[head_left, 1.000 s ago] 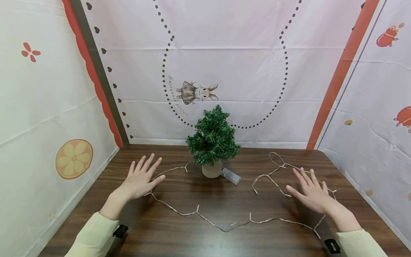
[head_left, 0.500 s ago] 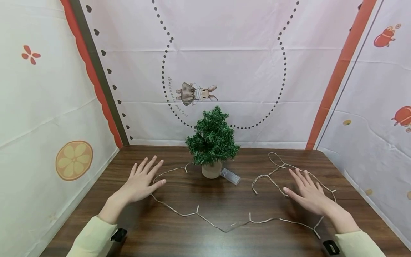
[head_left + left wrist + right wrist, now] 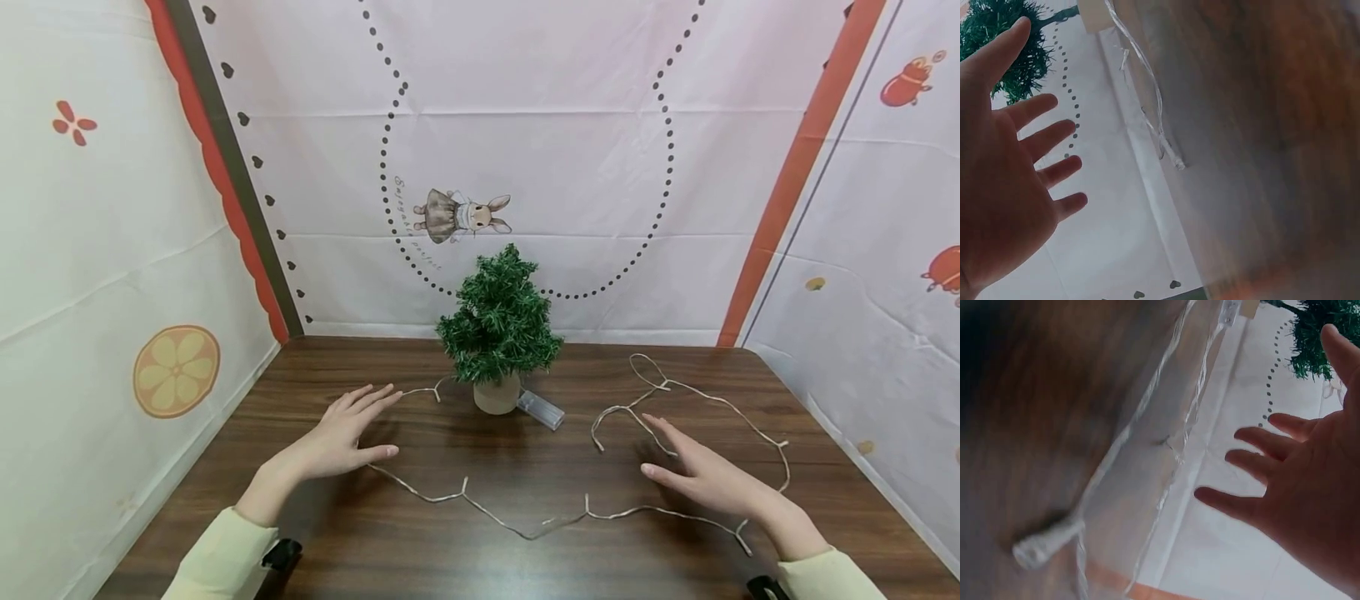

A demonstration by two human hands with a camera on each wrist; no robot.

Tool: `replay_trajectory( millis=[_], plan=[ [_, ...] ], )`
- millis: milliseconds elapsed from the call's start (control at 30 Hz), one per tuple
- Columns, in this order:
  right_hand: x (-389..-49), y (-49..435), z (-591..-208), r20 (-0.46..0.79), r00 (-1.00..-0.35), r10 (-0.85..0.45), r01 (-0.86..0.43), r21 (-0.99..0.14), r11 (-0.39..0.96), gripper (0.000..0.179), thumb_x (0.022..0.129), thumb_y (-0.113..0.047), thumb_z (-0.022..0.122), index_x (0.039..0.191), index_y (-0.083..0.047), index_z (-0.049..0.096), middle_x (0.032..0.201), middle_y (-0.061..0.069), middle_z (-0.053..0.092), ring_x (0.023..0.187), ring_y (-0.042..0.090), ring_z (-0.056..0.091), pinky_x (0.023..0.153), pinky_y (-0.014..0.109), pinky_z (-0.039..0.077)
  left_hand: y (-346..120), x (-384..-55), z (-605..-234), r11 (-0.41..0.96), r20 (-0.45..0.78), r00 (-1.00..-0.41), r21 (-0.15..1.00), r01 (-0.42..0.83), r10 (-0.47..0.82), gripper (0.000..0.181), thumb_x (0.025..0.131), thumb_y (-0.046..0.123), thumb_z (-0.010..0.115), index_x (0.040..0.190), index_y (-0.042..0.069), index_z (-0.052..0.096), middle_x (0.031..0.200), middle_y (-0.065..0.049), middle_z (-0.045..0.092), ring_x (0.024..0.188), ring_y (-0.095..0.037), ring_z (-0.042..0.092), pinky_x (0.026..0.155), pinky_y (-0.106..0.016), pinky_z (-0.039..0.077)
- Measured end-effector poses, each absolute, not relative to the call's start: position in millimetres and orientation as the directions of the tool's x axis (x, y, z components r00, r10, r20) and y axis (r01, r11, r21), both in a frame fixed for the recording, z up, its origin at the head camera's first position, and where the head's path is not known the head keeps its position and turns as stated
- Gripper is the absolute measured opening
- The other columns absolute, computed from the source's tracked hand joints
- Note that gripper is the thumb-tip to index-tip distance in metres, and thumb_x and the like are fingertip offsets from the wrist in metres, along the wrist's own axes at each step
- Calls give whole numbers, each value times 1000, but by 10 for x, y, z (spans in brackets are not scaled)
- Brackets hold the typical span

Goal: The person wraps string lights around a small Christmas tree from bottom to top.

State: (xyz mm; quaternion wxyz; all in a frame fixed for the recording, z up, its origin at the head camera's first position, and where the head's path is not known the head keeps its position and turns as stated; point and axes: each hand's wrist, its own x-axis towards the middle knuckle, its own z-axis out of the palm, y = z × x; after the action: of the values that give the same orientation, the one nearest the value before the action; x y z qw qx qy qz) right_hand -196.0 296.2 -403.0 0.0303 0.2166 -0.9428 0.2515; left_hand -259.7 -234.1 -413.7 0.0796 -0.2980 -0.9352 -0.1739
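Observation:
A small green artificial Christmas tree (image 3: 501, 321) stands upright in a pale round base near the back middle of the table. Around its front runs a thin string of lights (image 3: 495, 522), loosely laid out with short bulb stubs. Its clear battery box (image 3: 541, 410) lies just right of the base. My left hand (image 3: 339, 437) hovers over the string's left part, fingers straight and holding nothing; the left wrist view shows the palm and spread fingers apart from the wire. Above the string's right part is my right hand (image 3: 705, 475), likewise straight-fingered and holding nothing.
The dark wooden table (image 3: 420, 558) is enclosed by a printed white cloth at the back (image 3: 540, 167) and on both sides. At the right rear the string forms a small loop (image 3: 647, 367).
Both hands have turned edge-on and shifted inward toward the tree, the right one leftward and the left one slightly rightward. Tree, battery box and string stay in place.

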Motion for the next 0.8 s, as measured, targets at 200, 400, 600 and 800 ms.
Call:
replay_trajectory(
  millis=[200, 400, 600, 800],
  plan=[
    [-1968, 2945, -4057, 177, -883, -434, -465, -449, 763, 62, 92, -38, 60, 145, -17, 35, 143, 12, 46, 128, 32, 46, 95, 45, 47, -2332, -2609, -4162, 707, 240, -768, 301, 640, 594, 77, 82, 54, 67, 145, 21, 39, 148, -10, 41, 134, -40, 35, 102, -66, 27],
    [-2019, 2919, -4120, 149, -838, -524, -515, -534, 671, 51, 91, -34, 63, 135, -13, 48, 132, 7, 57, 121, 21, 54, 89, 36, 52, -2353, -2646, -4155, 652, 175, -751, 398, 645, 637, 69, 79, 40, 76, 137, 13, 50, 141, -8, 50, 130, -35, 39, 101, -60, 34],
    [-2089, 2883, -4180, 113, -765, -634, -547, -634, 547, 38, 90, -25, 67, 122, -6, 57, 116, 7, 66, 107, 19, 62, 86, 33, 54, -2411, -2716, -4178, 636, 60, -741, 470, 612, 669, 57, 77, 42, 76, 127, 20, 59, 130, 4, 57, 122, -24, 46, 97, -50, 41],
    [-2119, 2858, -4203, 62, -728, -682, -500, -729, 468, 32, 88, -20, 69, 115, -5, 61, 105, 9, 68, 97, 17, 65, 79, 30, 56, -2442, -2798, -4199, 595, 13, -702, 521, 613, 712, 41, 77, 35, 78, 115, 23, 67, 115, 9, 63, 113, -17, 55, 94, -42, 45]
  ],
)
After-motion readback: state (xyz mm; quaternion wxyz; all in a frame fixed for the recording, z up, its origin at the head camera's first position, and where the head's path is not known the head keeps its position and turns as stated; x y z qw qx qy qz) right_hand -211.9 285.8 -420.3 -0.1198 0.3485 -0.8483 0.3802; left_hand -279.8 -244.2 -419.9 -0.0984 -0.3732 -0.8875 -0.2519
